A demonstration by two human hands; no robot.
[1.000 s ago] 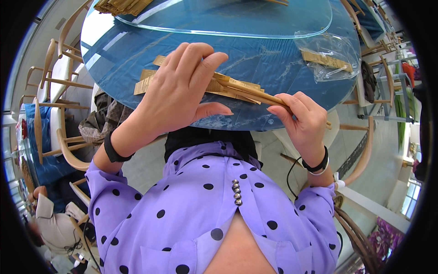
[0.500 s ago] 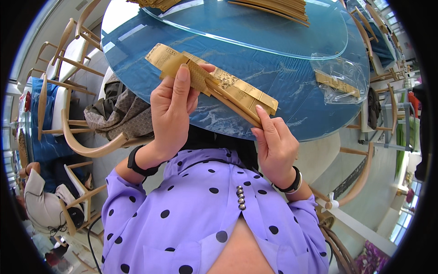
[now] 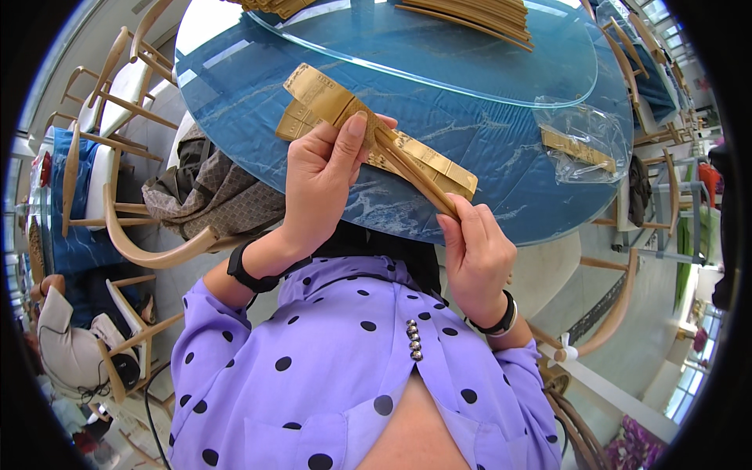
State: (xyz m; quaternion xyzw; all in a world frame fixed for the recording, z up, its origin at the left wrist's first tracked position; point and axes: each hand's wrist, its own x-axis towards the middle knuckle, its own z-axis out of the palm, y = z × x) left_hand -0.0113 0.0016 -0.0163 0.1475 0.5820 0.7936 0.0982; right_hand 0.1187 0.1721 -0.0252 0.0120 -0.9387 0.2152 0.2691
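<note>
My left hand (image 3: 325,168) is closed round a flat gold card piece (image 3: 319,88), its thumb pressed on a textured gold part. From there a long narrow gold-tan strip (image 3: 413,174), possibly a folded card or sticks, slants down to the right. My right hand (image 3: 476,247) pinches its lower end between thumb and fingers. Behind both hands, another printed gold card strip (image 3: 439,164) lies on the blue table (image 3: 243,102); my left hand and the held piece cover its middle.
A clear plastic bag (image 3: 583,145) with a gold strip lies at the table's right. Stacked gold strips (image 3: 474,19) sit on the glass turntable (image 3: 439,66); more gold pieces (image 3: 278,6) are at the far left. A patterned bag (image 3: 207,192) rests on a chair (image 3: 133,251) to my left.
My left hand has moved right and slightly away from me, with the gold card piece. The left end of the card strip on the table now shows. My right hand keeps its pinch.
</note>
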